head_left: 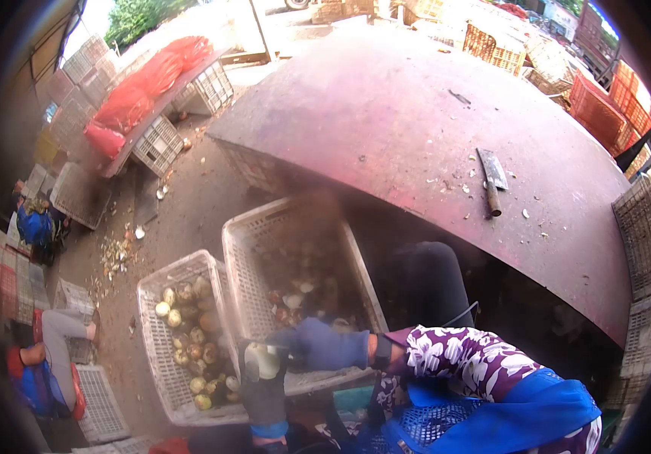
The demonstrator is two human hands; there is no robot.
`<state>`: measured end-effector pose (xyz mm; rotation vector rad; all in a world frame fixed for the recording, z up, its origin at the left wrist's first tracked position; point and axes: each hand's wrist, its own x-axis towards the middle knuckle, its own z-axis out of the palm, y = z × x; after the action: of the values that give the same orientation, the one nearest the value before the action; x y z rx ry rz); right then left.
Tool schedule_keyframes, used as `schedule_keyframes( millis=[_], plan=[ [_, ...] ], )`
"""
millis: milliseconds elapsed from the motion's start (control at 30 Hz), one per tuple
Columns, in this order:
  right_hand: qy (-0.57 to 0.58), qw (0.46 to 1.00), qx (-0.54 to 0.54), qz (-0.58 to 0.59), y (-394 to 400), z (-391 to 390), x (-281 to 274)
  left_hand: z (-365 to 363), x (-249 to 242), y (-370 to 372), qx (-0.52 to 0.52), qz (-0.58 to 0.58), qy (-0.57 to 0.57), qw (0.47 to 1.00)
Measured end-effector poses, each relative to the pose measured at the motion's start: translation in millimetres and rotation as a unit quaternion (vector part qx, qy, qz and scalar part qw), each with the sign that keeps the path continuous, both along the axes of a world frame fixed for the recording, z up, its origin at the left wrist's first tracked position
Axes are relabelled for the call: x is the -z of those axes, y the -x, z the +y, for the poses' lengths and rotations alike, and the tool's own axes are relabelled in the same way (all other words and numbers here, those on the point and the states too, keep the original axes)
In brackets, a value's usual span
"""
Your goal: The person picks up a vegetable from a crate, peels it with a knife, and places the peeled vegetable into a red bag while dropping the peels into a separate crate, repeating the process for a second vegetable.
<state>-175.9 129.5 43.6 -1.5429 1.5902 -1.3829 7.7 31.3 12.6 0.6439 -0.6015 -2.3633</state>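
My left hand [262, 397], in a dark grey glove, reaches up from the bottom edge with its fingers closed around a pale, partly peeled onion [265, 362]. From the right comes my right hand [325, 344] in a blue glove, closed and right beside that onion. Something dark and narrow shows at its fingertips, but I cannot tell what it is. Beyond my hands stands a large white plastic crate [365, 268] with onions and skins at its bottom. Left of it, a smaller white crate [148, 333] holds several yellowish onions [193, 352].
A broad reddish tabletop [386, 113] fills the upper right. On it lies a cleaver [493, 178] among scraps. Red mesh sacks [151, 87] are piled at the upper left. Peel scraps [116, 253] litter the ground. Other people [42, 371] sit by crates at the left.
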Motion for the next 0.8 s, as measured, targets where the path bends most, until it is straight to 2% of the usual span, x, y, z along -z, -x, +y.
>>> schedule_keyframes(
  millis=[100,167,233,267,333,567,600,633,667,700,733,800],
  plan=[
    [-0.017,0.997,0.027,-0.075,-1,-2,-4,-3,2,5,-0.013,-0.07,0.055,0.996],
    [0.014,0.991,0.07,-0.113,-1,-12,27,-11,3,5,0.025,-0.028,0.054,0.998],
    [-0.018,0.96,0.041,-0.275,4,-12,15,-10,3,-3,0.002,-0.071,0.05,0.996],
    [-0.052,0.949,0.066,-0.303,5,-11,5,-12,3,-1,0.001,-0.074,0.05,0.996],
    [-0.102,0.927,0.102,-0.348,8,-8,-8,-13,1,-1,0.005,-0.081,0.055,0.995],
    [-0.092,0.888,0.139,-0.428,17,-9,-3,-18,2,0,0.024,-0.095,0.087,0.991],
    [-0.118,0.93,0.121,-0.326,22,-9,-6,-19,3,-1,0.021,-0.099,0.092,0.991],
    [-0.115,0.971,0.129,-0.168,24,-10,1,-20,5,-4,0.017,-0.107,0.102,0.989],
    [-0.109,0.985,0.136,-0.007,24,-10,12,-21,8,-6,0.015,-0.122,0.118,0.985],
    [-0.101,0.973,0.141,0.153,23,-10,21,-23,11,-9,0.015,-0.139,0.137,0.981],
    [-0.063,0.984,0.115,0.118,20,-9,19,-23,13,-10,0.017,-0.163,0.166,0.972],
    [-0.082,0.98,0.082,0.16,14,-7,19,-25,19,-14,0.026,-0.238,0.261,0.935]
  ],
)
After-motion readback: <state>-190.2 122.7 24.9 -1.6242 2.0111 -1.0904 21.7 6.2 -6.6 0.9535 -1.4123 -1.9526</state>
